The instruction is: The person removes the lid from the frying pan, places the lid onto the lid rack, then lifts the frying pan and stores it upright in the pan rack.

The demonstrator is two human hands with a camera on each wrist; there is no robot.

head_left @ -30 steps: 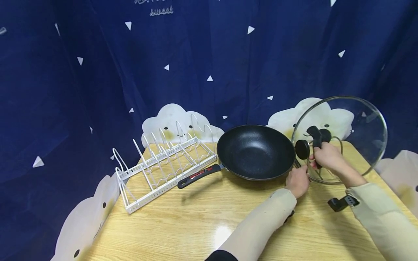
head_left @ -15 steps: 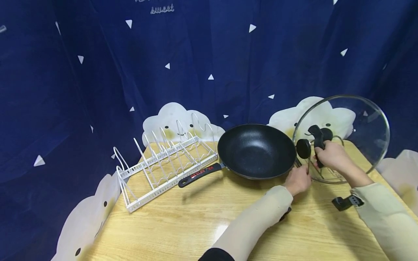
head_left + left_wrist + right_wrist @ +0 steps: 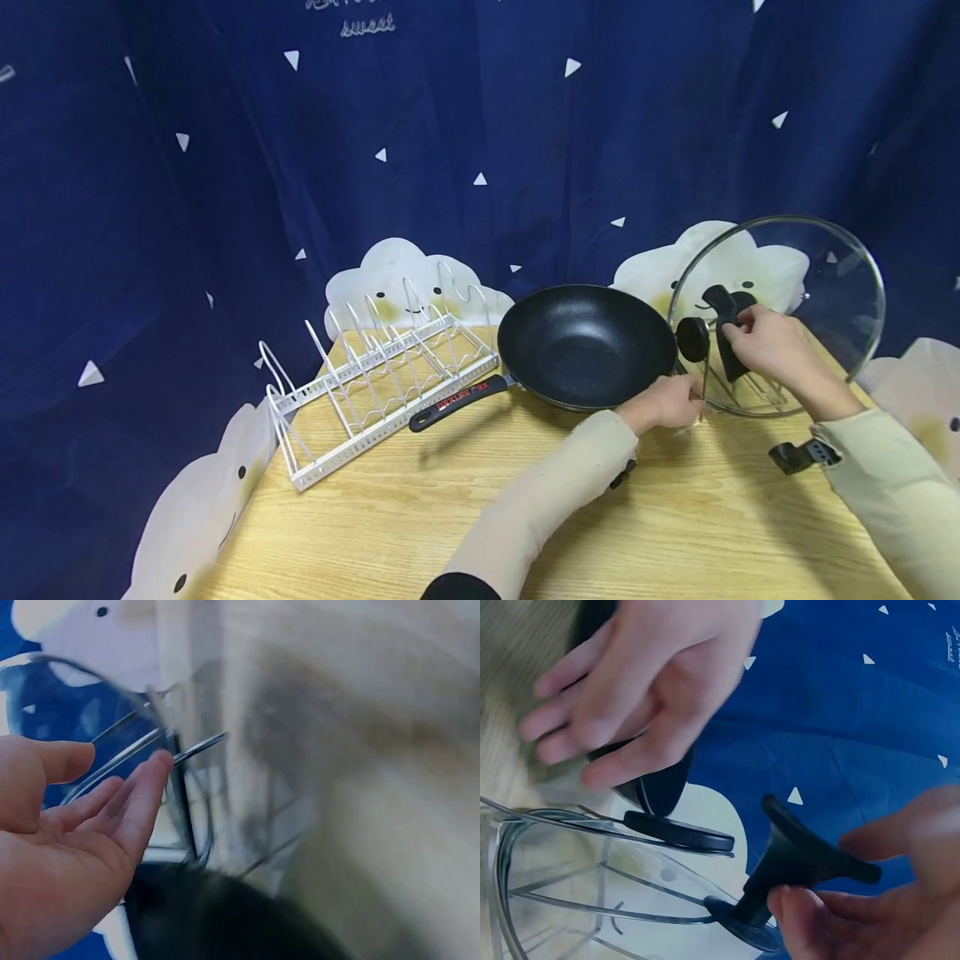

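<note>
A large glass lid (image 3: pixel 840 275) with a metal rim stands on edge at the right, leaning in a wire stand (image 3: pixel 615 907). Its black handle (image 3: pixel 730 354) faces left. My right hand (image 3: pixel 776 346) is at this handle, thumb and fingers loosely spread to either side; in the right wrist view the fingertips (image 3: pixel 786 900) meet or nearly meet the stem. My left hand (image 3: pixel 667 402) is low between the wok (image 3: pixel 588 346) and the stand. In the left wrist view its fingers (image 3: pixel 142 802) are extended beside thin metal wires, gripping nothing.
A white wire rack (image 3: pixel 382 383) with several upright loops stands on the left of the wooden table (image 3: pixel 420 517). The wok's handle (image 3: pixel 457 404) reaches over the rack's front rail. A black disc (image 3: pixel 693 340) stands beside the lid. Behind hangs a blue curtain (image 3: pixel 450 108).
My right hand has loosened from the lid's handle and its fingers have drawn back to the right. My left hand has shifted slightly left, off the stand. Lid and wok stay put.
</note>
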